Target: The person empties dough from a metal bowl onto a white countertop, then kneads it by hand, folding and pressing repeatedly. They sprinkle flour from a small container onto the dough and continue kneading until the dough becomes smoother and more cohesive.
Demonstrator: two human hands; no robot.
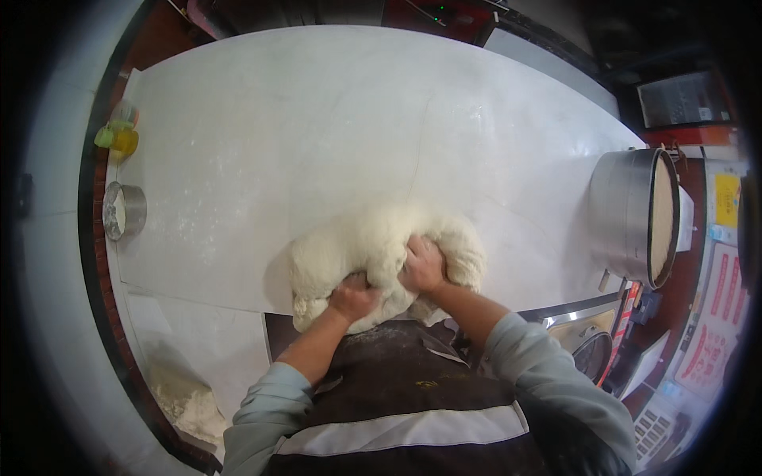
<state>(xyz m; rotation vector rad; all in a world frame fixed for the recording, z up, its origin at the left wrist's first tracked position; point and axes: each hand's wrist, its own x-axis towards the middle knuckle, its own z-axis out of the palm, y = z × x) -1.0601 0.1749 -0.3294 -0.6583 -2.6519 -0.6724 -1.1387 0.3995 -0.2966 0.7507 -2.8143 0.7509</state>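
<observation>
A large mass of pale dough [339,250] lies at the near edge of a white worktop [333,119], partly hanging toward my apron. My left hand [355,296] is sunk into its near side, the fingers hidden in a fold. Farther right and a little higher, my right hand [424,265] presses into a deep crease, its fingertips partly covered by dough. Both hands grip or push the same lump, which bulges up around them. A dark brown apron [405,381] dusted with flour touches the worktop's edge below the dough.
At the left edge stand a metal bowl with white powder [128,211] and a container of yellow liquid [124,141]. A large steel pot [625,214] with tan contents stands at the right. Flour [190,410] sits in a bin at lower left.
</observation>
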